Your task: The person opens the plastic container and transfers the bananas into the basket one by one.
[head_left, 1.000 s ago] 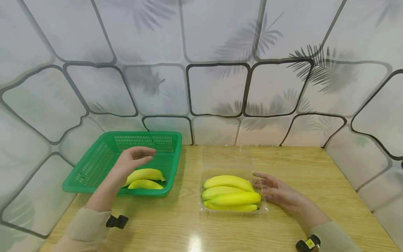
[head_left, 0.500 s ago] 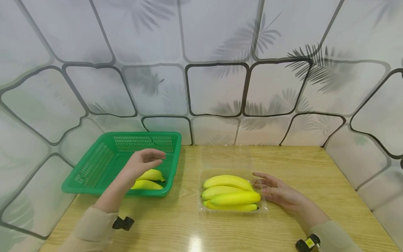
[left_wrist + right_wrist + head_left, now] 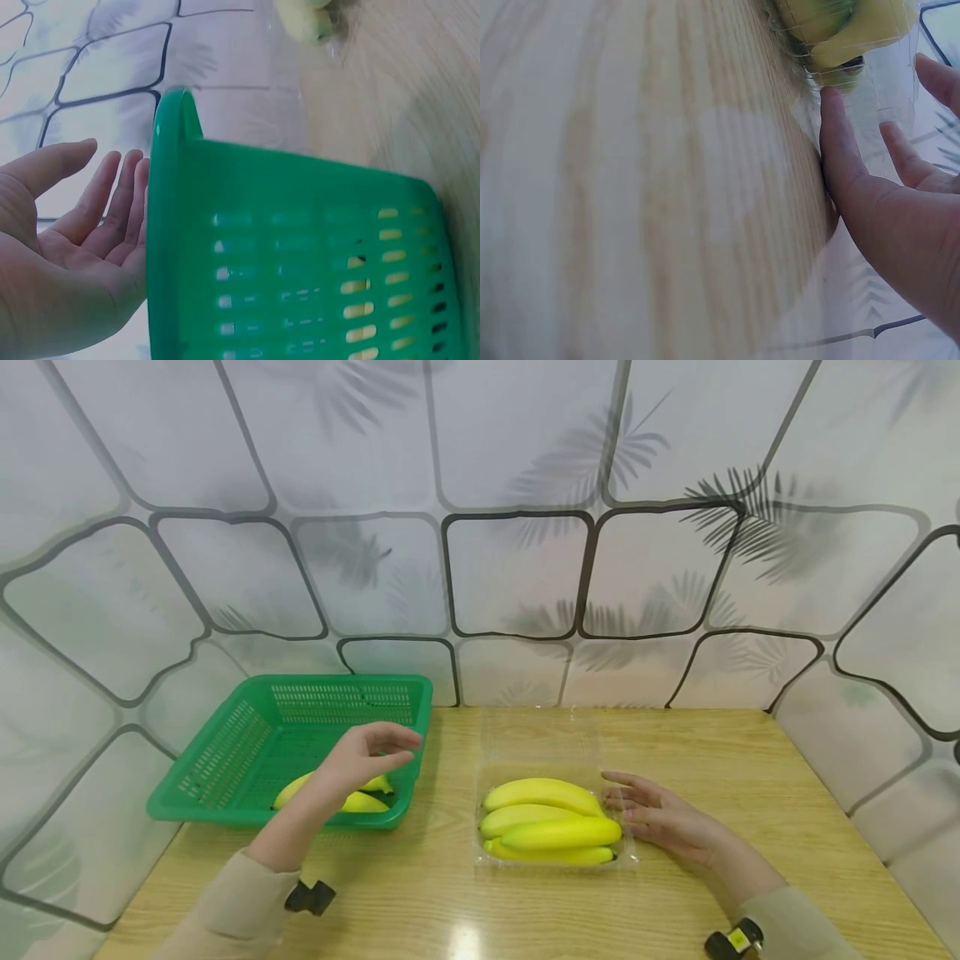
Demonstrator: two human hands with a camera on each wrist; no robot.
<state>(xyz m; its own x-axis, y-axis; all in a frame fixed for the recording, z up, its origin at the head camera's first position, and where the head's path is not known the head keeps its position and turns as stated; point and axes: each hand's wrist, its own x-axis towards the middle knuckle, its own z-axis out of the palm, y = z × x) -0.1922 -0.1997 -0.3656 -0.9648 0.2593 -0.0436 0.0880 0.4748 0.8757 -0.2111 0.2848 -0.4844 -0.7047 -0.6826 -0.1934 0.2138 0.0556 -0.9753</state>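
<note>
Several yellow bananas [image 3: 551, 833] lie in a clear plastic box [image 3: 632, 852] whose lid [image 3: 540, 733] is folded back toward the wall. My right hand [image 3: 667, 818] rests at the box's right side, fingers relaxed against the clear plastic; the right wrist view shows its thumb [image 3: 844, 142] close to the banana ends. My left hand [image 3: 367, 760] is over the right part of a green basket [image 3: 412, 777], fingers loosely bent and holding nothing. Below that hand and wrist, two bananas [image 3: 363, 803] lie in the basket, partly hidden. In the left wrist view the basket's slotted wall [image 3: 300, 247] covers some fingertips.
A wooden table [image 3: 712, 743] bears the basket on the left and the box near the middle. Behind and at both sides stands a pale wall [image 3: 517, 577] with a stone-outline and leaf pattern. The basket's raised rim [image 3: 423, 718] faces the box.
My left hand has moved right and slightly toward me above the basket, uncovering the left end of a banana. My right hand and the box have stayed where they were.
</note>
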